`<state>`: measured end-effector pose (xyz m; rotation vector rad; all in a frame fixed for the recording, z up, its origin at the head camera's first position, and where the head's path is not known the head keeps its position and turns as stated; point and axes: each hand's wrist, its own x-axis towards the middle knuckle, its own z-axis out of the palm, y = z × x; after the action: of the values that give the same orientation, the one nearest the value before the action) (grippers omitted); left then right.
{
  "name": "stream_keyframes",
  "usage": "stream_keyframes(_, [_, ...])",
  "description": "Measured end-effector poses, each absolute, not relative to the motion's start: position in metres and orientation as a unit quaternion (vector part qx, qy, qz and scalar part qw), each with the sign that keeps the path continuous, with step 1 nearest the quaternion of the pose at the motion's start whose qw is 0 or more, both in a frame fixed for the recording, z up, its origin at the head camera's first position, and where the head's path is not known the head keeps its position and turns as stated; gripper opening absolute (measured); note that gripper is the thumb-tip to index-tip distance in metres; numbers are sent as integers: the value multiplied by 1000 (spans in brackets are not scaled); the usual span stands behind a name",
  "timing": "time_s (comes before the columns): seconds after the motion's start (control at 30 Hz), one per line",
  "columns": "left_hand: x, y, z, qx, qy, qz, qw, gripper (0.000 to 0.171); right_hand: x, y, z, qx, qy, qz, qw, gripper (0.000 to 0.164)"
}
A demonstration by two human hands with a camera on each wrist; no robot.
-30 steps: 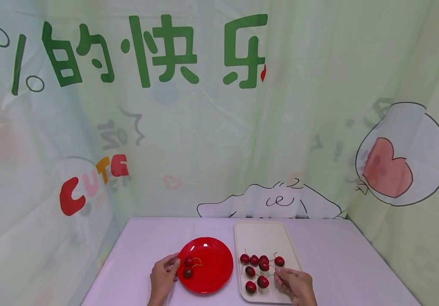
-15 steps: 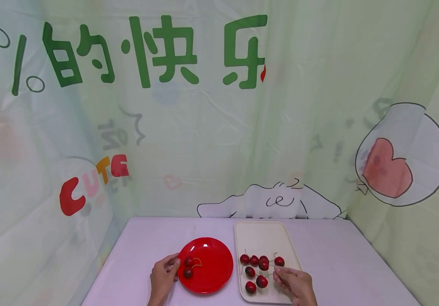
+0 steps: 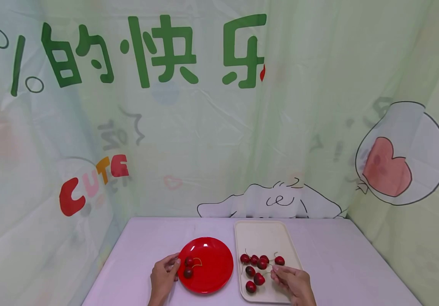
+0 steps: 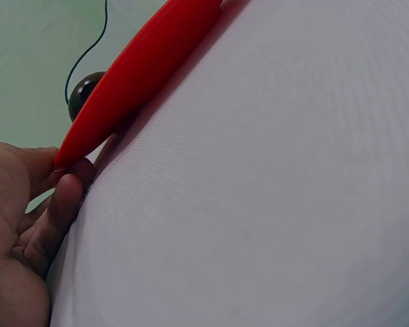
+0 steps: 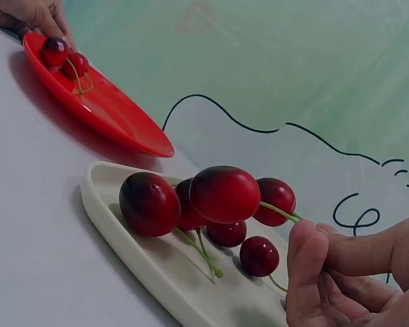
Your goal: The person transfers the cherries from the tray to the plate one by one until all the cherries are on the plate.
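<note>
My left hand (image 3: 162, 275) pinches the left rim of a red plate (image 3: 213, 267) between thumb and fingers; the left wrist view shows the plate's edge there. Two dark red cherries (image 3: 188, 272) with curved stems lie at the left in this plate. Over the cream tray (image 3: 267, 233), my right hand (image 3: 293, 282) pinches green stems between thumb and fingertips. A cherry (image 5: 225, 194) hangs from these stems in the right wrist view, and a second cherry (image 3: 262, 264) seems joined to them. Several other cherries (image 3: 250, 287) lie in the tray's near half.
Plate and tray stand side by side on a table with a pale lilac cloth (image 3: 143, 242). A printed curtain (image 3: 204, 148) hangs behind the table and along both sides.
My right hand has moved slightly left, and the two cherries on the pinched stems have shifted left with it. The left hand and the plate have stayed in place.
</note>
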<state>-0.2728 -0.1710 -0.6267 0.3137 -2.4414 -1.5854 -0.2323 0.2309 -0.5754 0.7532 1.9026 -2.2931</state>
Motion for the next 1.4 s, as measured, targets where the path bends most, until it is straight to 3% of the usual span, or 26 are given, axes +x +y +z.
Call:
stream_keyframes(0.83, [-273, -172, -629, 100, -829, -540, 110, 33, -227, 224, -568, 222, 611, -760, 25, 17])
stream_keyframes(1.4, [-272, -172, -626, 97, -828, -541, 106, 33, -230, 214, -557, 209, 620, -756, 32, 25])
